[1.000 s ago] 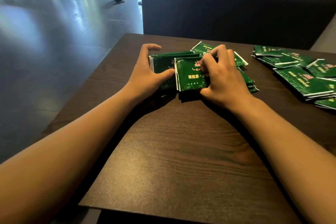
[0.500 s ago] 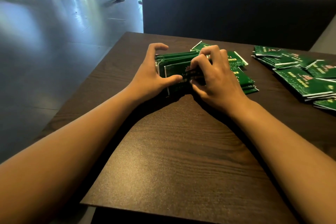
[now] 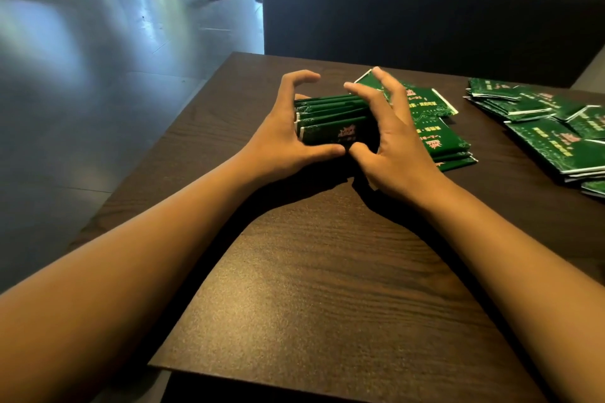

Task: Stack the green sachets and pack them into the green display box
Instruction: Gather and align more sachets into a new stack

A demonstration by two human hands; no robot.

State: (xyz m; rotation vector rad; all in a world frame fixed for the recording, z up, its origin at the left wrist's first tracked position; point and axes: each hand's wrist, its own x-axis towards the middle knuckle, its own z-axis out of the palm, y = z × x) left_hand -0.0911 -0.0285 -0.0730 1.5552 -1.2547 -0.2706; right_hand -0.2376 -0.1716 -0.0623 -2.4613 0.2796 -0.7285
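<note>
Since a moment ago the right hand (image 3: 397, 144) has lifted its fingers off the bundle of green sachets (image 3: 330, 123), which now stands on edge, squared. Both hands cup it: the left hand (image 3: 288, 137) curls round its left end, the right round its right end, thumbs nearly touching in front. The packets look light, thin and slick; pressing both ends should keep them together. Loose sachets (image 3: 435, 121) lie just right on the wooden table (image 3: 327, 288); another pile of sachets (image 3: 550, 131) lies farther right. No display box is visible.

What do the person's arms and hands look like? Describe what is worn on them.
Nothing is worn. The left hand and right hand are bare: no gloves, rings, watch or bracelet in view. Both forearms are bare to the frame edge, with no sleeve showing.
</note>
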